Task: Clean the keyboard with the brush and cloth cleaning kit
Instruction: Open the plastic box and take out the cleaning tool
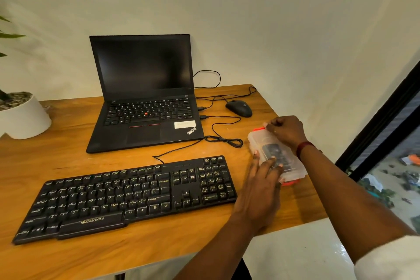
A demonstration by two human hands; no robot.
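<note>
Read "ZEBRONICS" on the keyboard point(127, 198), lower left of the frame, plus letter legends and "Ctrl", "Alt". Read "ThinkPad" on the laptop point(145, 98), centre frame; white sticker beside it illegible.

Soft, warm room light is falling evenly over the wooden desk point(68, 166).
Shadows beside the laptop point(145, 98) are staying faint; its dark screen is catching only a dull sheen. Brighter daylight is coming through the glass right of it. Straight lines are bowing toward the edges, and details there are smearing slightly.

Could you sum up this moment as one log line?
stage: opening kit | both hands on clear box | keyboard untouched
</note>
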